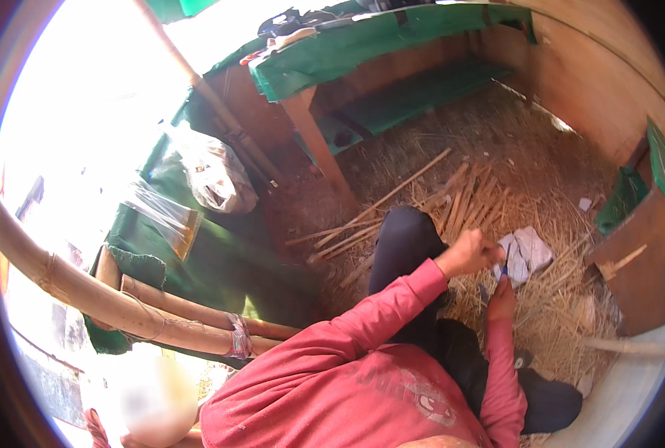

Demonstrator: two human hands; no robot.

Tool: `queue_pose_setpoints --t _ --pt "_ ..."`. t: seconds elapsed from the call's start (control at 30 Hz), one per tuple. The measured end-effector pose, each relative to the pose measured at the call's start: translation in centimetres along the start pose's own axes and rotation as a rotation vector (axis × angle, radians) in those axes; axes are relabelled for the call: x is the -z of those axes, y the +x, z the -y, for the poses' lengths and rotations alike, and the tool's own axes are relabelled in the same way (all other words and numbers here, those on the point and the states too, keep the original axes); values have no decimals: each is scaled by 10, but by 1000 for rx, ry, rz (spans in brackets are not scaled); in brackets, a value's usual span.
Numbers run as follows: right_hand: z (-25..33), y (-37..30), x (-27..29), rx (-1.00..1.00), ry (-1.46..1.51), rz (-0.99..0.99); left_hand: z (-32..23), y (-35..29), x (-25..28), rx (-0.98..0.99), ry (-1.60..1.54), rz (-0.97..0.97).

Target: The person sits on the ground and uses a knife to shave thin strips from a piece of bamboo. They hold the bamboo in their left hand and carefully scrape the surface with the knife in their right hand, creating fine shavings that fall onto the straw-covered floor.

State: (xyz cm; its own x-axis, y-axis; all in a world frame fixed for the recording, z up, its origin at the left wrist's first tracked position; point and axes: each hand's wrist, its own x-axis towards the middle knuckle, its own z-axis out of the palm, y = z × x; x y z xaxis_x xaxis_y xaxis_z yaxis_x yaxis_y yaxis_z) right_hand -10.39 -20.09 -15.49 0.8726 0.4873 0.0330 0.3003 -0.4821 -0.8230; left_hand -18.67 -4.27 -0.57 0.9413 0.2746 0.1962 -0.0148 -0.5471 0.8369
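Observation:
My left hand (pixel 470 254) reaches in over my dark-trousered knee, its fingers closed in a pinch. Whatever lies between them is too small to make out. Just below and to its right, my right hand (pixel 501 300) is closed on a slim blue tool (pixel 505 269), which points up toward the left hand; I cannot tell its exact kind. Right behind both hands lies a crumpled white cloth (pixel 528 254) on the straw-covered ground. Split bamboo strips (pixel 473 200) lie in a loose pile beyond the left hand.
A green-covered table (pixel 288 75) holding assorted items stands at the back. At left are a plastic bag (pixel 217 173), a clear packet (pixel 169 216) and thick bamboo poles (pixel 190 325). A brown wooden board (pixel 642 261) stands at right. Straw and shavings (pixel 557 321) litter the ground.

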Motion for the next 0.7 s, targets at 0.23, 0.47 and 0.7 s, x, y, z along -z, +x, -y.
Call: queue_pose_setpoints --t 0.23,0.47,0.7 --pt "14 -12 0 201 -33 -91 22 -14 -11 66 -212 -13" --pt "17 -16 11 86 -71 -62 11 -5 -14 161 -324 57" --pt "-40 2 -14 -31 -95 -96 5 6 -10 230 -321 79"
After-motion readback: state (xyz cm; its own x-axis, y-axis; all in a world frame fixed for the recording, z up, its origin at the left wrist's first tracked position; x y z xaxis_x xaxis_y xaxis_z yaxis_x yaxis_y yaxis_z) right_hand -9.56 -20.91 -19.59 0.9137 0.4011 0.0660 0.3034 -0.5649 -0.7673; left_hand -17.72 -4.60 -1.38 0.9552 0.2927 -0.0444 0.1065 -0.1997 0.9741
